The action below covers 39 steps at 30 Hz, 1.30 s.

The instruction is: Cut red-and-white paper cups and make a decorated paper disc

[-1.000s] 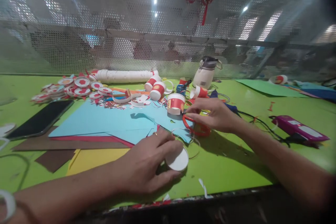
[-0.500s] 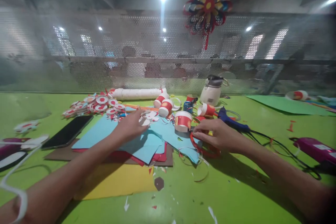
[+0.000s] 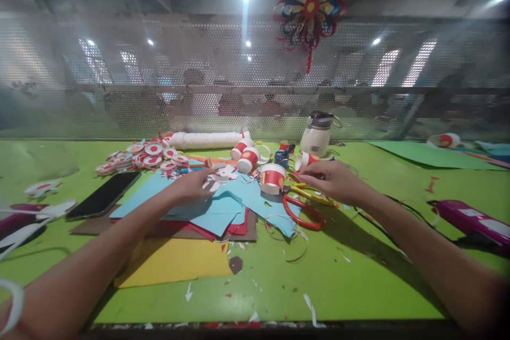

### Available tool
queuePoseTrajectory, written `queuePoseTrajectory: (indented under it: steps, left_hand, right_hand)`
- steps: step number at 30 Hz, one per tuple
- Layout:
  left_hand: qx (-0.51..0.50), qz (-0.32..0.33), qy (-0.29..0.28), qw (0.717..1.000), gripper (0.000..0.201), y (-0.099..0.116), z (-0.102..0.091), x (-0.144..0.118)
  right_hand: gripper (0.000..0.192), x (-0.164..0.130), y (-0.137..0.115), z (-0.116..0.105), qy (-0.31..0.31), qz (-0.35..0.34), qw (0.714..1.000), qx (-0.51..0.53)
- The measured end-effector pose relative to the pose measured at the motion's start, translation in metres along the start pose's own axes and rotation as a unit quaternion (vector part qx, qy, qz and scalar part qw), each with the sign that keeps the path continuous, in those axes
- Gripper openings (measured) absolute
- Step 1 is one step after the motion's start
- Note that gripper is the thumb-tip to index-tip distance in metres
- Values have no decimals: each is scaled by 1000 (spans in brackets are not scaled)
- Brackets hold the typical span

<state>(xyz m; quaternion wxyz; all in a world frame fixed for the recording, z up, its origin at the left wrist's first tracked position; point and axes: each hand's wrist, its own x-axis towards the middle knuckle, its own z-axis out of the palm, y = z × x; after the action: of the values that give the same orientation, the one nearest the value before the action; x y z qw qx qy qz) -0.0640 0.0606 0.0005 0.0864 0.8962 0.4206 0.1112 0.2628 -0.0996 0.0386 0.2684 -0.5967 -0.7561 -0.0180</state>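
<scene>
My left hand [image 3: 193,186] is low over light blue paper sheets [image 3: 139,199], fingers stretched toward white paper cut-outs [image 3: 226,172]; its fingertips are partly hidden, and I cannot tell whether they touch. My right hand [image 3: 334,179] hovers with fingers extended and apart, above scissors [image 3: 305,215] with red and yellow handles. I see nothing held in it. Just left of it, a red-and-white paper cup [image 3: 273,179] stands upright, and another cup [image 3: 306,160] lies tipped behind the fingers. The blue glue gun is almost wholly hidden behind my right hand.
A phone [image 3: 104,195] and a pile of red-and-white paper discs [image 3: 153,154] lie left. Behind are a white tube [image 3: 207,140], two handled paper cups [image 3: 247,159] and a flask [image 3: 316,135]. Yellow paper [image 3: 175,260] lies in front; a magenta device [image 3: 470,223] is right.
My right hand has come away from the scissors, up and slightly right, covering the glue gun. My left hand has shifted a little left. The camera view has moved slightly.
</scene>
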Motion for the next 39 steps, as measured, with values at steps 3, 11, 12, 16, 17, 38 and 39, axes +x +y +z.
queuePoseTrajectory:
  steps: [3, 11, 12, 16, 17, 38, 39]
  left_hand:
    - [-34, -42, 1, 999, 46, -3, -2, 2]
    - [-55, 105, 196, 973, 6, 42, -2, -18]
    - [-72, 160, 165, 971, 6, 52, 0, -22]
    - [-66, 256, 32, 964, 14, 83, 13, -38]
    - [-72, 261, 11, 963, 15, 87, 17, -40]
    - [-82, 258, 2, 963, 26, 82, 28, -38]
    - [-87, 257, -2, 963, 25, 82, 28, -38]
  right_hand:
    - [24, 3, 3, 9, 40, 15, 999, -2]
    - [57, 2, -3, 56, 49, -21, 997, -47]
    - [56, 2, -3, 61, 45, -20, 998, -46]
    - [56, 9, 0, 74, 50, -25, 998, -34]
    - [58, 11, 1, 74, 58, -29, 998, -23]
    - [37, 11, 30, 31, 191, 30, 976, -101]
    - [33, 11, 31, 29, 202, 35, 975, -90]
